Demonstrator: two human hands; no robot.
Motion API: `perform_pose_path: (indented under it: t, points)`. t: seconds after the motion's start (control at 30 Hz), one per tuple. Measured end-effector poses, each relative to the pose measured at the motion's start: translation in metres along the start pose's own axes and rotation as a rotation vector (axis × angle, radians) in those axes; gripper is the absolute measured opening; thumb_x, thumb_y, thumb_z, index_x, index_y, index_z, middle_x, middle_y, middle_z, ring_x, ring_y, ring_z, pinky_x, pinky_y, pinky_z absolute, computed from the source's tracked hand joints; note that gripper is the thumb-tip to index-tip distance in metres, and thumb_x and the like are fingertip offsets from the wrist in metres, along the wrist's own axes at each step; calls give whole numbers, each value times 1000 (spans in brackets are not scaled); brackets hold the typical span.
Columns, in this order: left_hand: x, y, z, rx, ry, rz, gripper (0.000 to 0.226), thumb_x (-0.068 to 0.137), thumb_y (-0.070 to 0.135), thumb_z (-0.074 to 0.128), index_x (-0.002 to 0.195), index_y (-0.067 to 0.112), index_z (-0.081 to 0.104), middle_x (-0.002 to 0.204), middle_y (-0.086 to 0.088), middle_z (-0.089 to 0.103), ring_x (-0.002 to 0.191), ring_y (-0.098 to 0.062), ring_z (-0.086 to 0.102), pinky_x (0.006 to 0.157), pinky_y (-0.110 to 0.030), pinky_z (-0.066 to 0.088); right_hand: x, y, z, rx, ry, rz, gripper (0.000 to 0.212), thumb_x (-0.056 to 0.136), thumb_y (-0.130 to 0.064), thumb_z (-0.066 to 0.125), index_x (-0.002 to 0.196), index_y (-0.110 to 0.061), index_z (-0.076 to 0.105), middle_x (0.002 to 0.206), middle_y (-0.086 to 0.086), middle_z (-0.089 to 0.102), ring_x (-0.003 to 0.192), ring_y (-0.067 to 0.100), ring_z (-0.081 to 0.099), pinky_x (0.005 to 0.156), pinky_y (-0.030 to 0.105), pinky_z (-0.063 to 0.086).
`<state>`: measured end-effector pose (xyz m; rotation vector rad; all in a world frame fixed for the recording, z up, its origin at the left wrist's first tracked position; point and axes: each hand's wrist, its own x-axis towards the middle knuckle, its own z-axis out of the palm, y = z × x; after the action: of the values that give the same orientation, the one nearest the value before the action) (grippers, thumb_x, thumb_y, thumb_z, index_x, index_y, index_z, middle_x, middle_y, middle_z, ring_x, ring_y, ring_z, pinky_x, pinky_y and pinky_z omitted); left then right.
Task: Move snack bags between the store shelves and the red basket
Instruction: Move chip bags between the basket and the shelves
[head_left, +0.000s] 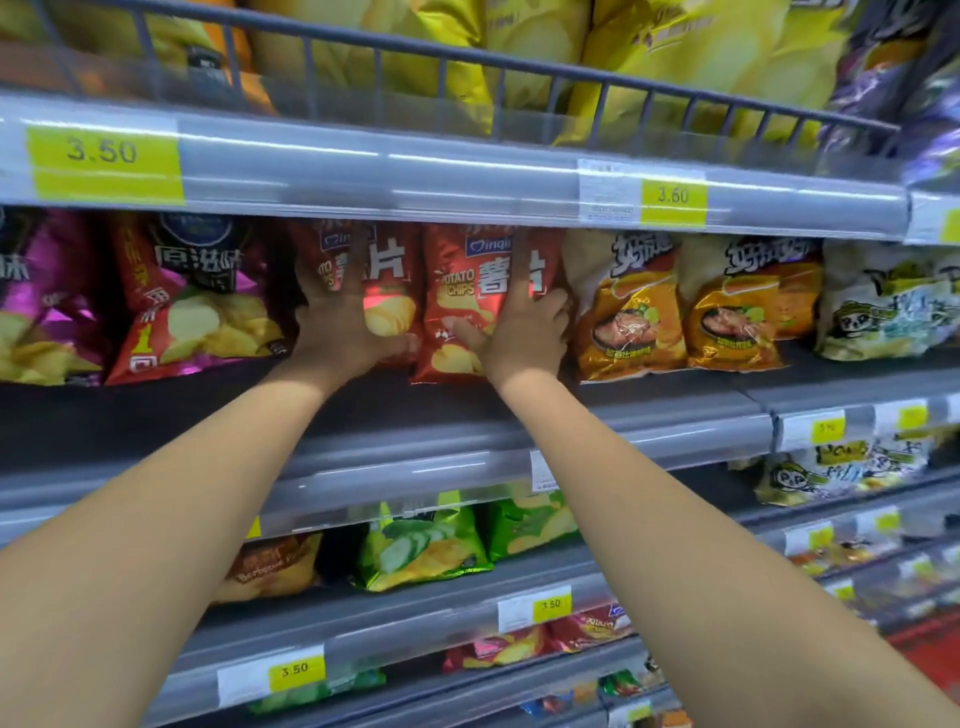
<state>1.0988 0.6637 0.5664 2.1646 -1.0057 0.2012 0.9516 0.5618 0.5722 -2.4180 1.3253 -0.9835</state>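
Red foil marks the two task items. The left red foil potato-chip bag (395, 283) and the right red foil potato-chip bag (457, 296) stand upright, just beside each other, on the dark grey store shelf (623, 395). We see their top edges hidden behind the clear plastic price rail (415, 176) of the shelf above.

The left hand (337, 332) lies flat on the front of the left bag. Its fingers are straight and spread, its thumb points toward the right bag, and it covers part of the print.

The right hand (524, 338) rests on the right bag, thumb spread over the front, forefinger straight. Its outer fingers bend at the bag's right edge; we cannot tell whether they hook round it.

Blur softens both hands.

At the lower right corner a red patch (930, 649) is cut off by the frame edge; we cannot identify it.
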Motion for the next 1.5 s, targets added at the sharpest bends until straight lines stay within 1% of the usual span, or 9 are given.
perform_pose_path:
  t: [0.2,0.37,0.5,0.67,0.83,1.0,1.07,1.33,1.5]
  points:
    - [-18,44,-11,82,118,-127,88,83,54,63,153,28,17,158,-26,0,141,-49,7,115,-54,16,-2,11,-22,78,-179,-46,104,73,-79,51,151,-33,1,148,23,19,136,42,25,106,50,31]
    - [-65,107,16,8,382,164,71,90,52,42,146,8,35,148,-28,29,139,-44,22,114,-46,13,5,72,-53,237,230,-81,76,87,-61,53,139,-8,42,132,30,41,119,43,44,97,44,39]
    - [-84,161,64,74,353,447,57,90,44,48,127,1,52,116,-37,55,108,-52,53,92,-55,44,38,146,-86,107,370,-23,68,92,-50,53,137,-1,41,134,28,42,122,41,41,97,43,32]
    - [-61,231,128,201,280,515,60,83,39,47,135,8,52,130,-24,53,115,-42,51,97,-47,41,97,235,-108,108,250,97,71,94,-50,47,147,-8,27,149,27,25,129,43,33,108,47,28]
    - [-22,277,162,316,292,182,66,96,49,41,150,16,25,153,-24,23,141,-42,18,115,-50,14,144,272,-117,205,52,52,77,94,-59,40,153,-18,12,130,26,51,120,42,47,100,43,39]
    - [-5,271,179,63,287,-48,86,82,63,60,152,32,21,159,-20,-9,137,-48,19,106,-51,31,159,289,-128,506,-254,163,70,85,-64,54,119,-4,58,93,10,66,82,24,62,67,24,44]
    - [0,262,180,42,306,-31,91,74,66,66,150,37,24,159,-18,-9,140,-45,17,107,-45,30,160,293,-127,493,-346,145,81,80,-67,58,109,8,62,100,14,68,89,27,65,76,25,49]
    - [1,253,177,39,378,34,91,67,65,73,145,38,34,156,-23,8,128,-48,41,101,-44,44,157,290,-109,644,-39,160,70,65,-68,74,92,-5,61,65,-1,56,61,15,56,56,29,41]
    - [-8,250,173,-98,505,125,75,74,41,78,140,26,46,149,-22,20,129,-40,41,104,-33,38,164,293,-98,704,149,15,100,61,-71,73,139,-17,39,128,7,54,119,24,50,94,23,36]
